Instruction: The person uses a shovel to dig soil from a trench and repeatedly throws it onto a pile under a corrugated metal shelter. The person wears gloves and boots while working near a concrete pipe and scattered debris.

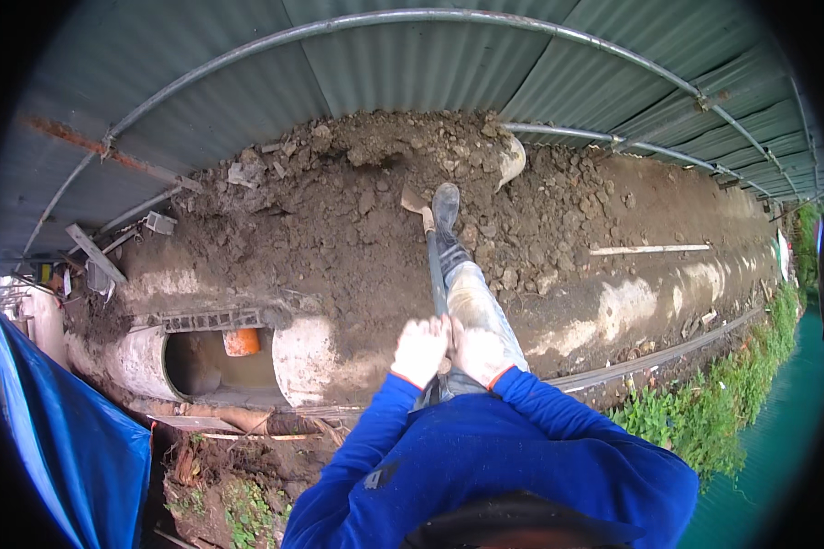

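Gripping a long-handled digging tool (438, 276) in the head view, the person's white-gloved left hand (421, 350) and right hand (481, 352) close around its shaft, side by side. The tool's blade is at the soil (339, 238), just left of a muddy boot (446, 209). Farther left, an opened concrete pipe (304, 361) contains murky brown liquid (258, 368) and an orange cylindrical object (242, 342), its exact kind unclear, near the pipe's far edge.

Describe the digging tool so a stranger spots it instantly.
From the blue top at the bottom, go up to the gloved left hand and right hand. They grip the digging tool, which runs up beside a muddy boot. Unlike the loose pole lying on the dirt, it ends in a blade.
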A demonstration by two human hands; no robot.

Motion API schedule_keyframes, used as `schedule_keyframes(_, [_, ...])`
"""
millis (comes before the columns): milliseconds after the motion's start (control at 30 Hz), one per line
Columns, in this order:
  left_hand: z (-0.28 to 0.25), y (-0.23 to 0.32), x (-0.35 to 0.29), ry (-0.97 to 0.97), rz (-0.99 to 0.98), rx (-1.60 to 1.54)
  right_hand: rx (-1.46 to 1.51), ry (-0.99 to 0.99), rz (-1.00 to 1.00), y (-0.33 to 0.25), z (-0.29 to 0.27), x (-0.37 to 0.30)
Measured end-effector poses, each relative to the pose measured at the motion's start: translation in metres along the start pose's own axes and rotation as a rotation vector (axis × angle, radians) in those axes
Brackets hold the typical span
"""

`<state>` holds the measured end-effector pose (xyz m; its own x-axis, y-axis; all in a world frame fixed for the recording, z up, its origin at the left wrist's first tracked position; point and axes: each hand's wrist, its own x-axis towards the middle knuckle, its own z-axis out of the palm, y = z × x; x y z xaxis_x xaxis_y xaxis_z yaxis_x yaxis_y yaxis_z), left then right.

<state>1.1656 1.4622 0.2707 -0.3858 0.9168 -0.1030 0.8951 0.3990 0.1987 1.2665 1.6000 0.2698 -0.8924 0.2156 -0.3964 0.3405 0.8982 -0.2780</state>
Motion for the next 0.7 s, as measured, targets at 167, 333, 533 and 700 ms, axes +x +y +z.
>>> schedule_keyframes(167, [0.012,0.017,-0.023,0.077,-0.127,-0.052,0.114,-0.071,-0.107,-0.006,0.005,-0.007])
schedule_keyframes(333, [-0.068,-0.083,0.085,0.566,0.065,-0.120,0.040,-0.009,-0.077,-0.004,-0.145,0.101])
schedule_keyframes(533, [-0.091,-0.132,0.166,0.395,-0.237,-0.133,-0.031,0.008,-0.223,-0.008,-0.198,0.209])
schedule_keyframes(700, [-0.008,-0.038,0.111,0.387,-0.205,-0.148,0.051,-0.071,-0.119,0.031,-0.106,0.116])
